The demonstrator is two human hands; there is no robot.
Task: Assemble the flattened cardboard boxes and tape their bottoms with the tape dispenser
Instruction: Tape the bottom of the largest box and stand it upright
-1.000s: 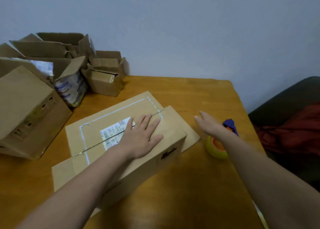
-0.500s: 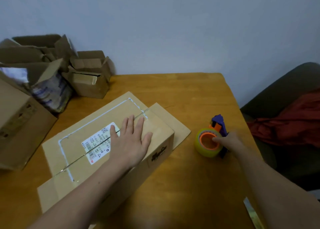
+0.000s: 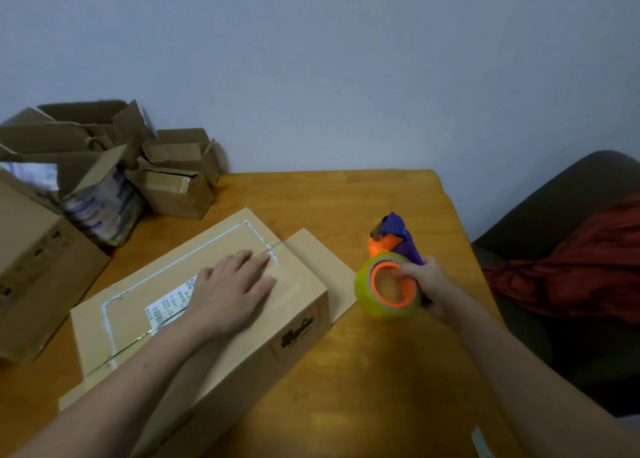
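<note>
The left hand (image 3: 232,291) is lying palm down on the cardboard box (image 3: 301,333), fingers (image 3: 249,267) straight and slightly spread, forearm reaching in from the lower left. The right hand (image 3: 427,284) is gripping the tape dispenser (image 3: 367,294), forearm stretching in from the lower right.

The box (image 3: 298,291) under the left hand (image 3: 232,291) is tan cardboard, marked with a thin white outline. Its label (image 3: 169,307) is white with black barcode print, and a black logo (image 3: 298,329) shows on the side nearest the right hand (image 3: 429,284). The tape dispenser (image 3: 389,270) in that hand is purple with an orange hub and a yellow-green roll. The counter (image 3: 363,388) is honey-orange wood grain. Beyond the right hand, a red cloth (image 3: 571,270) lies on a dark chair (image 3: 554,208).
</note>
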